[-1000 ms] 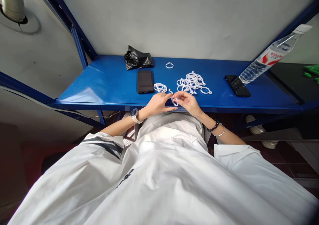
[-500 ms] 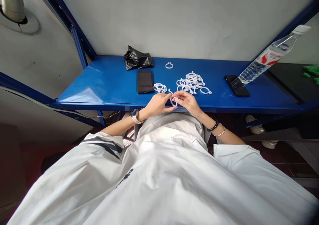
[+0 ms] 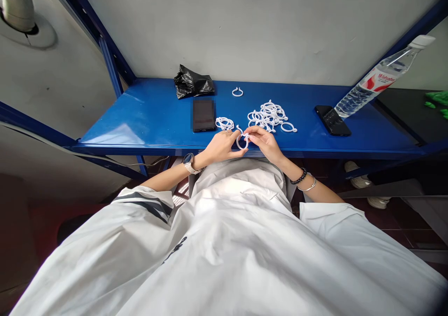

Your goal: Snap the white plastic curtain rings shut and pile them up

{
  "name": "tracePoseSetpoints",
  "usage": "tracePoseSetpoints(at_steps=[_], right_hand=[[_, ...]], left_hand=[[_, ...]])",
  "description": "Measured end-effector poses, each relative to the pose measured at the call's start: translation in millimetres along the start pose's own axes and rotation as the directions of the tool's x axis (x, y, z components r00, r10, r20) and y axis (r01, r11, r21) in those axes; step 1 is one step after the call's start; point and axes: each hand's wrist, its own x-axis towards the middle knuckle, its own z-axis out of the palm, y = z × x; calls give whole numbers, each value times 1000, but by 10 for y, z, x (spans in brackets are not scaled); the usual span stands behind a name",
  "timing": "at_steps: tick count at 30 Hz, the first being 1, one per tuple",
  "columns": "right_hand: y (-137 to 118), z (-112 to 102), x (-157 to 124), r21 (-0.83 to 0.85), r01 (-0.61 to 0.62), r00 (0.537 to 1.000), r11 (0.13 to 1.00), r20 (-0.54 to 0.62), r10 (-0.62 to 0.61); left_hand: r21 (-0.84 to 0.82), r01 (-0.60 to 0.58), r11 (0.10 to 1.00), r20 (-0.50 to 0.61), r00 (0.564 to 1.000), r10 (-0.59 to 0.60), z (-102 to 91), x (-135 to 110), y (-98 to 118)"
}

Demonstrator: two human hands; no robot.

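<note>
Over the front edge of the blue table (image 3: 157,120), both hands pinch one white plastic ring (image 3: 241,148). My left hand (image 3: 222,146) is closed on its left side, the thumb reaching below. The fingertips of my right hand (image 3: 266,144) grip the ring's upper right, where a small knob shows; the fingers partly cover that spot. Just beyond my left hand lies a small cluster of white rings (image 3: 224,123). A larger heap of similar rings (image 3: 269,115) rests beyond my right hand, with one ring (image 3: 288,127) apart at its right.
A single open ring (image 3: 237,92) lies farther back. To the left are a dark rectangular device (image 3: 203,115) and a crumpled black plastic bag (image 3: 193,82). On the right, a phone (image 3: 332,121) lies by a water bottle (image 3: 380,79). Blue metal posts frame the table.
The held ring has turned to face me more, so more of its loop shows. My right fingertips have shifted slightly at its top. The other things have stayed put.
</note>
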Motion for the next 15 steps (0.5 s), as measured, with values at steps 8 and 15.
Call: tracePoseSetpoints(at_steps=[8, 15], right_hand=[[-10, 1, 2, -14, -13, 1000, 1000, -5, 13], [-35, 14, 8, -21, -11, 1000, 1000, -9, 10]], left_hand=[[-34, -15, 999, -25, 1000, 14, -3, 3, 1], [-16, -20, 1000, -22, 1000, 19, 11, -9, -2]])
